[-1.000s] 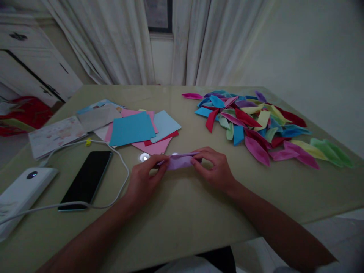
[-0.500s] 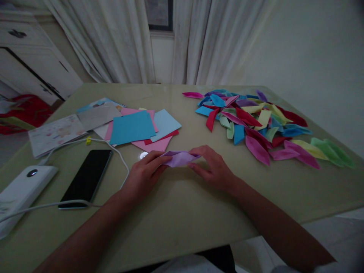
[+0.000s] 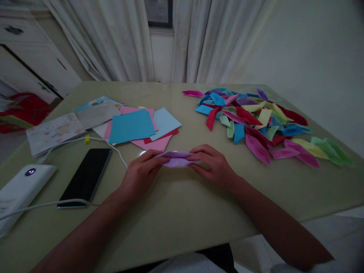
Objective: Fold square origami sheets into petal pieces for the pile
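Observation:
A folded piece of purple paper (image 3: 176,159) is held level just above the near middle of the table. My left hand (image 3: 142,168) pinches its left end, fingers on top and thumb beneath. At the other end, my right hand (image 3: 212,165) has its fingers closed on the paper's right tip. The fingers cover both ends, so only the middle of the paper shows. Beyond my left hand lie loose square paper sheets, a teal one (image 3: 132,127) on top and a light blue one (image 3: 165,123) beside it.
A heap of folded colored paper pieces (image 3: 247,117) spreads over the table's right side. To the left are a black phone (image 3: 87,176), a white power bank (image 3: 27,193) and a white cable (image 3: 118,153). Printed packets (image 3: 57,132) lie at the back left.
My right fingers have closed further over the purple paper's right end and now lie on top of it. The left hand has shifted slightly left, still pinching the other end.

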Available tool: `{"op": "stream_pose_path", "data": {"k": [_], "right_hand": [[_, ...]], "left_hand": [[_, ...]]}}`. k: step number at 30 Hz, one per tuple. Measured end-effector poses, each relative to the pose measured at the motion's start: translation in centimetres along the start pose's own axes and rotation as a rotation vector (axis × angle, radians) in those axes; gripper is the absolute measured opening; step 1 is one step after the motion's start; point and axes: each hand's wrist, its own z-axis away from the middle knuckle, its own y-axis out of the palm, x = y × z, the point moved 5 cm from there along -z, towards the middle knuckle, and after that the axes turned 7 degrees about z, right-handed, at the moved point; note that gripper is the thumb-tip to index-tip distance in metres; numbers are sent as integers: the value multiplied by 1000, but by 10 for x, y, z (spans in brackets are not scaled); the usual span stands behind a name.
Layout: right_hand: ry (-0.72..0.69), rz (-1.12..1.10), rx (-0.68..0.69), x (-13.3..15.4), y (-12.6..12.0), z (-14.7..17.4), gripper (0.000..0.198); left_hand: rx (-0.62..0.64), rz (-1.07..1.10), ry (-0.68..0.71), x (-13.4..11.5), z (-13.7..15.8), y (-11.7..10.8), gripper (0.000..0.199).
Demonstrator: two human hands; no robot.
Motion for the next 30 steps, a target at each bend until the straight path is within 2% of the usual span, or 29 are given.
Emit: {"op": "stream_pose_path", "data": {"k": [2, 5, 10, 12, 15, 20, 24, 27, 30], "right_hand": [[-5, -10, 21, 0, 1, 0, 22], [-5, 17, 60, -1, 4, -1, 18], [59, 1, 145, -5, 7, -1, 23], [115, -85, 129, -6, 5, -2, 21], [251, -240, 73, -12, 1, -2, 18], [564, -632, 50, -30, 5, 2, 22], [696, -849, -7, -43, 8, 5, 30], [706, -892, -32, -44, 5, 5, 30], [640, -786, -15, -40, -2, 1, 30]], "left_hand": [[27, 22, 21, -1, 0, 2, 22], [79, 62, 21, -1, -2, 6, 20], [96, 133, -98, 0, -7, 5, 21], [73, 206, -182, 2, -8, 3, 17], [28, 374, -398, 8, -7, 2, 17], [-43, 785, -683, 18, -3, 9, 33], [-66, 999, -814, 22, 1, 16, 43], [-70, 1053, -828, 24, 3, 18, 42], [-95, 1016, -842, 29, 5, 16, 39]]}}
